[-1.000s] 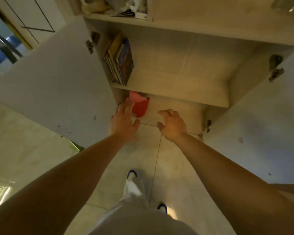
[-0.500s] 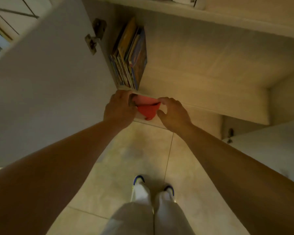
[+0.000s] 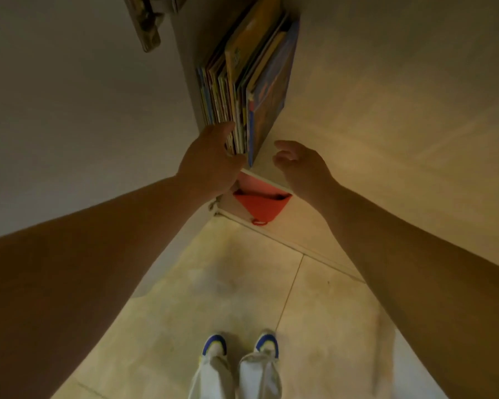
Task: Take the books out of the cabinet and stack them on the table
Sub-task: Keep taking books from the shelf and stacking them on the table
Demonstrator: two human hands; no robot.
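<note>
**Hands closing on a row of upright books in an open cabinet**

Left hand [image 3: 211, 165] at the near lower corner of the books [image 3: 242, 82]: its fingers lie against the front edges of the leftmost volumes, and the thumb reaches across toward the middle of the row. The fingers are only slightly bent; whether they already pinch any volume cannot be told from this view. Right hand [image 3: 303, 165] holds nothing. It hovers just beside the outermost blue-covered book [image 3: 271, 90], fingers loosely curled and apart from the cover. Placement of the two hands on opposite flanks of the row suggests a two-sided clamp, so that several thin volumes may be drawn out together rather than one at a time.

The books stand on edge on the shelf [image 3: 343, 133], packed against the cabinet's left side wall and leaning slightly, which is why they stay upright without a support. They are thin, large-format and glossy, so they are likely to slip against one another if squeezed unevenly.

Below the shelf, a red pouch [image 3: 261, 207] with a small loop sits in the lower compartment. The left cabinet door [image 3: 69, 110] stands open, its hinge [image 3: 147, 24] at the top of the view. Tiled floor [image 3: 213, 283] and the person's shoes [image 3: 241, 345] fill the foreground. No table is in view; no book has yet left the cabinet.
</note>
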